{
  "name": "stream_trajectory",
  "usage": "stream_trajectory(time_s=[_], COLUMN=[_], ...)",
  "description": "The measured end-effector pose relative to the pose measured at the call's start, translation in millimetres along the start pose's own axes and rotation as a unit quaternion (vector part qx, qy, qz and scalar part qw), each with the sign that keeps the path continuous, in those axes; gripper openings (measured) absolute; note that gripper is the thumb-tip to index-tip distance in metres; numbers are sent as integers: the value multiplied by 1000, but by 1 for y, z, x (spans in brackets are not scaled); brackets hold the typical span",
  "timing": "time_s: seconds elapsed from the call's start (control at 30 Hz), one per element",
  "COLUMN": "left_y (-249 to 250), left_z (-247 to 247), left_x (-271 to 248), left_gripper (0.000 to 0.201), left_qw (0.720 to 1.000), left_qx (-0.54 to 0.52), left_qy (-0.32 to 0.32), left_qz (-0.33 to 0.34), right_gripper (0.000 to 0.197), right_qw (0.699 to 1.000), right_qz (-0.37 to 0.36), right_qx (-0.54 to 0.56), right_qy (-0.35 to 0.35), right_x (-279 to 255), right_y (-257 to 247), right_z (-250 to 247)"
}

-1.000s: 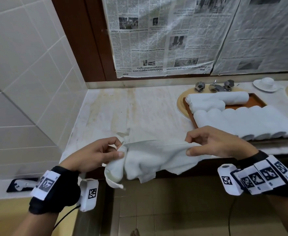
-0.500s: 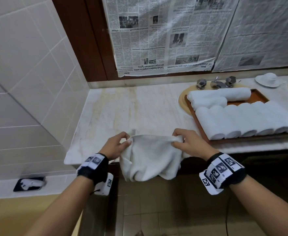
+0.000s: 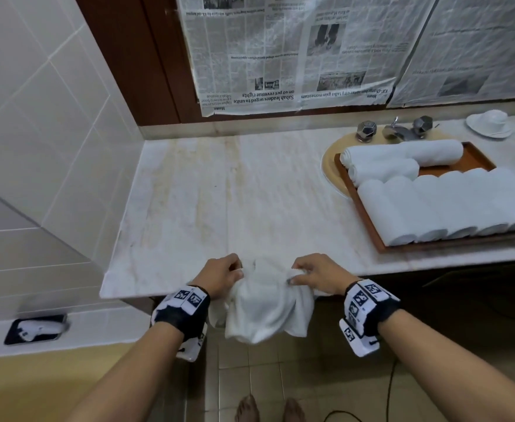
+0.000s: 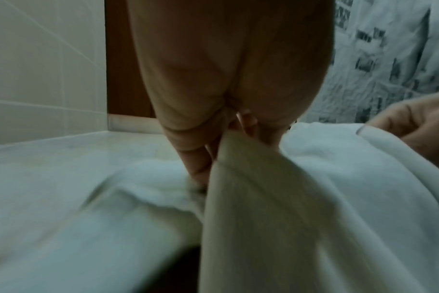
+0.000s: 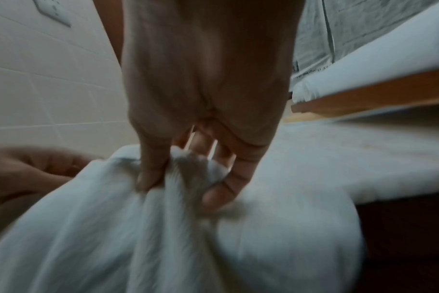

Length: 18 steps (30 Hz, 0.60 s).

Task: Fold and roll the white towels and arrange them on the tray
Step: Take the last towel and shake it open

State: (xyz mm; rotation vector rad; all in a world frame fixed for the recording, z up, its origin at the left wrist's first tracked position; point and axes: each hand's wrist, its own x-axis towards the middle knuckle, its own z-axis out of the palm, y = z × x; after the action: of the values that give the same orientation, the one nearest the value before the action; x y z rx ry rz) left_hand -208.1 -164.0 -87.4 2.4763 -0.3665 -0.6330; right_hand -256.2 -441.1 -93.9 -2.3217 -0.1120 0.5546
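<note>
A bathroom, likely in a hotel or guest house. Ahead of the hands runs a marble vanity counter (image 3: 250,190). To the right of the hands and further back a basin (image 3: 331,166) is sunk in it, with a chrome tap (image 3: 398,130) behind. A wooden tray (image 3: 369,220) of rolled towels (image 3: 433,205) lies over the basin. White wall tiles (image 3: 52,117) rise to the left of the hands, floor tiles (image 3: 280,373) lie below them, and newspaper (image 3: 286,50) covers the wall above the counter.
</note>
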Motion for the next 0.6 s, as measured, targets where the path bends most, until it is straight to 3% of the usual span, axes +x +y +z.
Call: stream_trajectory(time_s=[0.1, 0.23, 0.33, 0.53, 0.6], left_y=[0, 7, 15, 24, 30], left_z=[-21, -53, -73, -124, -146], left_x=[-22, -47, -56, -75, -83], left_gripper=[5, 3, 5, 10, 18], left_qw=[999, 996, 990, 984, 981], left_qx=[-9, -41, -43, -39, -9], left_qy=[-26, 23, 73, 112, 116], left_qz=[33, 76, 111, 131, 157], right_gripper=[12, 14, 18, 23, 28], right_qw=[1000, 999, 998, 994, 985], right_qz=[8, -17, -44, -71, -66], right_qx=[17, 38, 0, -72, -157], right_qy=[-16, 20, 54, 43, 41], right_x=[-22, -46, -60, -91, -96], right_y=[2, -15, -31, -71, -82], right_z=[-16, -45, -66, -108, -124])
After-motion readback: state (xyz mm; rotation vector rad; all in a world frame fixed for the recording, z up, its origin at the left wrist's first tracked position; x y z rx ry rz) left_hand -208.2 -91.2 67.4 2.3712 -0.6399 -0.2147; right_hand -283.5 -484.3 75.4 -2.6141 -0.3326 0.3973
